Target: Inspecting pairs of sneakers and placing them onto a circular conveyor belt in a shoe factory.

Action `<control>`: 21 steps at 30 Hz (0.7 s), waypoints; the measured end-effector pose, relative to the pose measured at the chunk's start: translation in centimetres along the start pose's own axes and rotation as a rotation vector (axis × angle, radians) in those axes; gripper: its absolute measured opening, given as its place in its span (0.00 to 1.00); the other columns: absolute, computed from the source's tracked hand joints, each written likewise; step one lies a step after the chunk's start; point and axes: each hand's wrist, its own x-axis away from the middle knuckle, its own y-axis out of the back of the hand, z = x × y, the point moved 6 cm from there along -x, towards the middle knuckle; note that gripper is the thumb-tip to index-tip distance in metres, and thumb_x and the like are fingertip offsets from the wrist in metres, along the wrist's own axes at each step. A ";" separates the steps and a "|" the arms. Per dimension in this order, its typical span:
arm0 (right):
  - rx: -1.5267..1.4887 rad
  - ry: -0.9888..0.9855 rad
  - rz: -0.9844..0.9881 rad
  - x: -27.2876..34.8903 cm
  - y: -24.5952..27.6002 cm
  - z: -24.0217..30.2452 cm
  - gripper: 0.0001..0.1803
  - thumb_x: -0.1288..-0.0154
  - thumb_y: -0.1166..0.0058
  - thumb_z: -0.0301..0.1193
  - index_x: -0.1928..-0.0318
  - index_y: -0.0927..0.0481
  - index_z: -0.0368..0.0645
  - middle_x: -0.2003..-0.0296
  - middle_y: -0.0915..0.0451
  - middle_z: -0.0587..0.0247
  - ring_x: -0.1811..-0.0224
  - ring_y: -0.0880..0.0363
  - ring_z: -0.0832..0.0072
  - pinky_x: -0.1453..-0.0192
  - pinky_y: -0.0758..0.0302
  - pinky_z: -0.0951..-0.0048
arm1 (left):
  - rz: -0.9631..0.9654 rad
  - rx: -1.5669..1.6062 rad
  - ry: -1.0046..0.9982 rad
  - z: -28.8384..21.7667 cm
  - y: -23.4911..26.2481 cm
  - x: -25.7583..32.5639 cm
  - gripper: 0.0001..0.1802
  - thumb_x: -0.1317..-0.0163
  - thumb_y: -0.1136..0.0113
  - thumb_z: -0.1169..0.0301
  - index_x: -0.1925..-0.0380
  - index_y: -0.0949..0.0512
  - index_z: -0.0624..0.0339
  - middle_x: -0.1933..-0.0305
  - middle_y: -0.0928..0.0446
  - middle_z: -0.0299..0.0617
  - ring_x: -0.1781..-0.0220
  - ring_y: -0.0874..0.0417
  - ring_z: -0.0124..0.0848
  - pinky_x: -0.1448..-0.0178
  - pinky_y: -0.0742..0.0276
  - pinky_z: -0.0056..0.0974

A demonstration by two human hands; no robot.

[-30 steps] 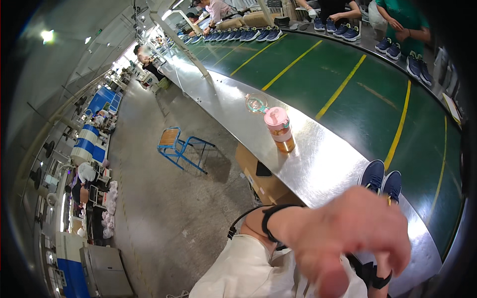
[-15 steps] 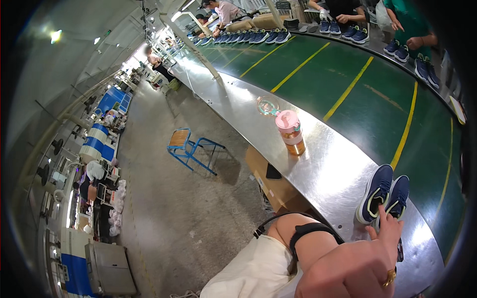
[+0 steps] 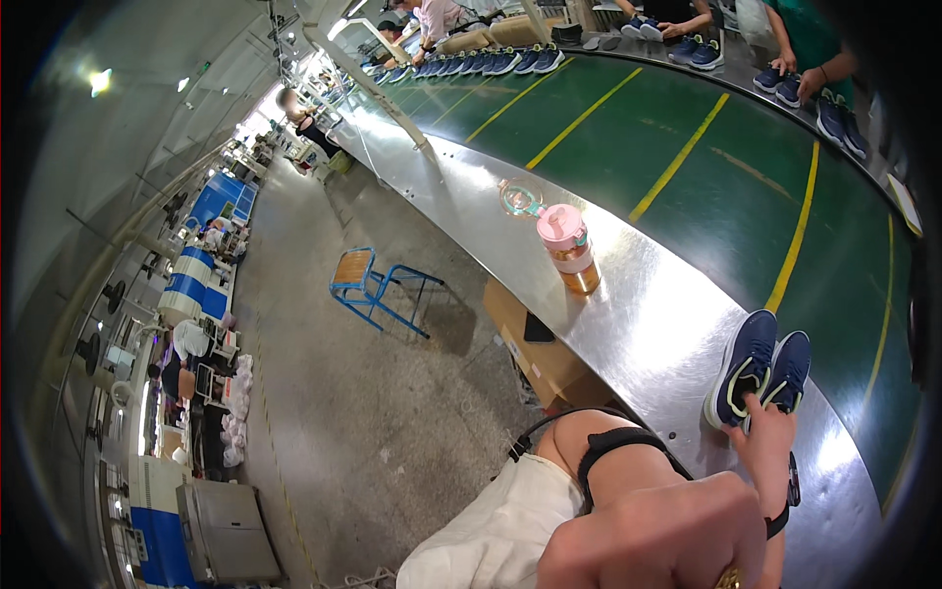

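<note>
A pair of navy shoes (image 3: 758, 367) with pale green trim sits side by side on the steel worktop (image 3: 628, 324), right at the edge where it meets the green belt (image 3: 746, 187), toes pointing away from the person. That spot keeps the pair within reach. One hand (image 3: 763, 432) reaches up to the heels with fingers spread and loose, the fingertips touching the heel of the nearer shoe, not clamped around it; which hand it is I cannot tell for sure, though it looks like the right. The other hand (image 3: 667, 535) fills the lower edge, very close to the camera, curled into a fist with a ring showing; whether it grips anything cannot be seen.

Further along the worktop stands a pink-lidded bottle (image 3: 567, 247) of amber drink, beside a clear glass lid (image 3: 520, 196). A cardboard box (image 3: 540, 344) sits on the floor below the worktop's near edge, and a blue chair (image 3: 378, 285) stands well apart in the aisle.
</note>
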 end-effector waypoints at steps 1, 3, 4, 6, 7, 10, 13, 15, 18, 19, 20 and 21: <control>0.004 -0.008 0.001 -0.1 -0.1 0.0 0.29 0.58 0.30 0.39 0.52 0.22 0.46 0.75 0.24 0.56 0.68 0.25 0.59 0.57 0.36 0.61 | -0.023 0.025 0.108 0.2 0.2 0.0 0.26 0.31 0.50 0.57 0.89 0.42 0.47 0.85 0.41 0.31 0.87 0.39 0.25 0.84 0.48 0.31; 0.009 -0.027 0.004 0.0 -0.2 -0.1 0.28 0.58 0.30 0.39 0.54 0.22 0.45 0.76 0.24 0.56 0.69 0.24 0.59 0.58 0.36 0.61 | 0.039 0.070 0.197 0.2 0.4 0.3 0.26 0.30 0.50 0.58 0.89 0.42 0.46 0.85 0.41 0.30 0.87 0.40 0.24 0.84 0.48 0.31; 0.020 -0.014 -0.012 0.0 -0.1 0.0 0.27 0.58 0.30 0.39 0.55 0.22 0.45 0.75 0.24 0.56 0.69 0.25 0.59 0.58 0.36 0.61 | 0.081 0.087 0.188 0.2 0.0 0.4 0.26 0.31 0.50 0.58 0.89 0.42 0.46 0.85 0.41 0.30 0.86 0.40 0.24 0.84 0.48 0.31; 0.021 0.012 -0.066 0.1 0.2 0.1 0.25 0.58 0.30 0.40 0.58 0.21 0.46 0.75 0.24 0.55 0.70 0.25 0.59 0.59 0.36 0.61 | 0.055 0.079 0.152 0.1 0.0 0.5 0.26 0.31 0.50 0.59 0.89 0.42 0.45 0.85 0.41 0.30 0.86 0.40 0.24 0.84 0.48 0.30; 0.029 -0.002 -0.049 0.1 0.1 -0.1 0.25 0.58 0.30 0.40 0.58 0.21 0.46 0.75 0.24 0.55 0.70 0.25 0.59 0.59 0.36 0.61 | 0.016 0.069 0.140 0.1 0.2 0.5 0.26 0.31 0.50 0.59 0.89 0.42 0.45 0.85 0.41 0.29 0.86 0.40 0.24 0.84 0.48 0.30; -0.057 -0.019 -0.071 0.0 0.4 -0.3 0.24 0.60 0.29 0.40 0.61 0.20 0.47 0.78 0.24 0.57 0.72 0.25 0.60 0.60 0.36 0.61 | 0.002 0.032 0.185 0.4 0.4 0.6 0.25 0.30 0.52 0.61 0.89 0.43 0.44 0.85 0.41 0.30 0.85 0.39 0.23 0.84 0.48 0.29; -0.135 -0.032 -0.015 -0.4 0.7 -0.8 0.23 0.61 0.28 0.38 0.62 0.19 0.46 0.77 0.22 0.55 0.74 0.23 0.59 0.63 0.33 0.61 | -0.032 0.013 0.160 0.6 1.1 0.4 0.25 0.30 0.53 0.64 0.89 0.44 0.44 0.85 0.41 0.30 0.85 0.40 0.23 0.84 0.48 0.29; -0.256 -0.069 -0.056 -0.8 1.6 -1.7 0.22 0.60 0.28 0.37 0.62 0.19 0.45 0.75 0.21 0.53 0.74 0.23 0.60 0.65 0.31 0.62 | -0.008 -0.019 0.121 0.6 1.6 0.3 0.25 0.30 0.54 0.66 0.89 0.44 0.44 0.85 0.41 0.30 0.86 0.40 0.22 0.83 0.49 0.28; -0.608 -0.362 -0.018 -1.7 2.9 -6.3 0.22 0.53 0.29 0.35 0.58 0.20 0.40 0.73 0.19 0.59 0.76 0.23 0.73 0.69 0.28 0.70 | 0.122 0.004 -0.002 1.4 2.5 0.7 0.25 0.30 0.54 0.68 0.89 0.44 0.44 0.85 0.42 0.30 0.86 0.40 0.20 0.83 0.50 0.28; -0.801 -0.489 -0.024 -2.3 3.2 -8.2 0.22 0.51 0.30 0.35 0.57 0.21 0.39 0.74 0.19 0.63 0.75 0.25 0.78 0.69 0.28 0.71 | 0.159 0.044 -0.049 1.4 2.8 1.1 0.25 0.30 0.54 0.68 0.89 0.44 0.44 0.85 0.42 0.29 0.86 0.40 0.19 0.83 0.51 0.27; -0.784 -0.477 -0.034 -4.0 4.0 -9.8 0.23 0.47 0.32 0.38 0.54 0.22 0.38 0.71 0.19 0.65 0.72 0.24 0.80 0.67 0.28 0.73 | 0.197 0.085 -0.094 1.3 3.2 1.6 0.25 0.30 0.53 0.68 0.89 0.44 0.44 0.85 0.43 0.29 0.86 0.40 0.18 0.83 0.52 0.27; -0.708 -0.577 -0.035 -4.9 4.9 -12.1 0.24 0.43 0.35 0.40 0.51 0.22 0.38 0.68 0.19 0.67 0.68 0.24 0.82 0.65 0.27 0.74 | 0.140 0.104 0.025 1.9 3.9 2.1 0.23 0.31 0.52 0.67 0.88 0.40 0.49 0.84 0.39 0.32 0.84 0.36 0.22 0.82 0.47 0.30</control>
